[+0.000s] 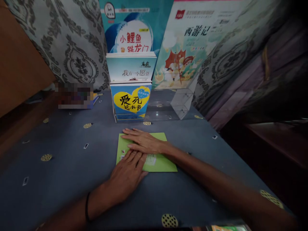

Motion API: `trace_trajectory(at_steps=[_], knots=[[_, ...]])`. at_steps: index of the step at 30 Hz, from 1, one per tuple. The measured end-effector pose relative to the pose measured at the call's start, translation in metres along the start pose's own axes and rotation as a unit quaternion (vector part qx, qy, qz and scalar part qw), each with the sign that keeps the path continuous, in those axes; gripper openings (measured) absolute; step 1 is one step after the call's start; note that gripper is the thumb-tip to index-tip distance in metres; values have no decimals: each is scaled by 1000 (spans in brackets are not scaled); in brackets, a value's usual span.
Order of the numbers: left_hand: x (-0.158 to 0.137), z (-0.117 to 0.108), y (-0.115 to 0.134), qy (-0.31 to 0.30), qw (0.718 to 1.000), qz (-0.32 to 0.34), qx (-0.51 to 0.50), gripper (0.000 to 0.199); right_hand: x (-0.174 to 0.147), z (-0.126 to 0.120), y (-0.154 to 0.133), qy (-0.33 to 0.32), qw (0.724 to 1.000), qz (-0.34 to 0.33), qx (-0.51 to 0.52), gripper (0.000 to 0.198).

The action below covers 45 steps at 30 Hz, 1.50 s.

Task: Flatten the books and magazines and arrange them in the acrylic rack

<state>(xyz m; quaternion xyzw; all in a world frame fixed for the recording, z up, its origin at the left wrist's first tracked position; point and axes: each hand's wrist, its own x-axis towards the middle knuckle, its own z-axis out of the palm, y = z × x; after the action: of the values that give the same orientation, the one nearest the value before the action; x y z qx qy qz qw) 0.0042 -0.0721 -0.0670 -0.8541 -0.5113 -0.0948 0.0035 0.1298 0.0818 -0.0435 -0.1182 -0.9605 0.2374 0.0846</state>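
A light green book (166,163) lies flat on the blue cloth, with small print on its upturned cover. My left hand (130,171) rests open on its left part, palm down, and a dark band circles that wrist. Across the book's upper part lies my right hand (145,141), also flat and palm down, its fingers stretched to the left. The fingertips of my left hand meet the lower edge of my right hand. Together the hands cover much of the cover.
Beyond the hands stands a clear tiered rack (183,99). It holds a blue and yellow book (131,101), a pale teal book (132,69), a teal book (134,29) and a larger illustrated book (185,48). Blurred-out items (75,96) lie at the left. Patterned curtains (79,54) hang behind.
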Motion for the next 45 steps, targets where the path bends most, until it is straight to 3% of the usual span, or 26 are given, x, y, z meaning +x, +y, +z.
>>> trace_trajectory(at_steps=[9,14,19,24,33,40,42,45], knots=[[-3,2,-6,17,999,41,18,56,-77,7,15,104,981,124,-103,60],[7,-5,-2,-9,999,43,-11,62,-97,11,13,132,971,169,-110,61],[41,-8,2,-36,998,51,-21,63,-97,14,16,146,970,164,-101,56],[57,-9,-17,-37,998,52,-30,60,-97,15,16,150,970,160,-106,55],[24,-6,-85,20,994,-85,-59,52,-90,13,7,135,965,172,-147,49],[16,-2,-91,43,993,-87,-60,51,-58,37,-70,20,995,-5,-99,54],[16,-2,-91,44,994,-83,-59,52,-54,39,-76,12,996,-3,-91,58],[16,0,-92,47,994,-84,-54,51,-60,31,-60,16,995,34,-89,63]])
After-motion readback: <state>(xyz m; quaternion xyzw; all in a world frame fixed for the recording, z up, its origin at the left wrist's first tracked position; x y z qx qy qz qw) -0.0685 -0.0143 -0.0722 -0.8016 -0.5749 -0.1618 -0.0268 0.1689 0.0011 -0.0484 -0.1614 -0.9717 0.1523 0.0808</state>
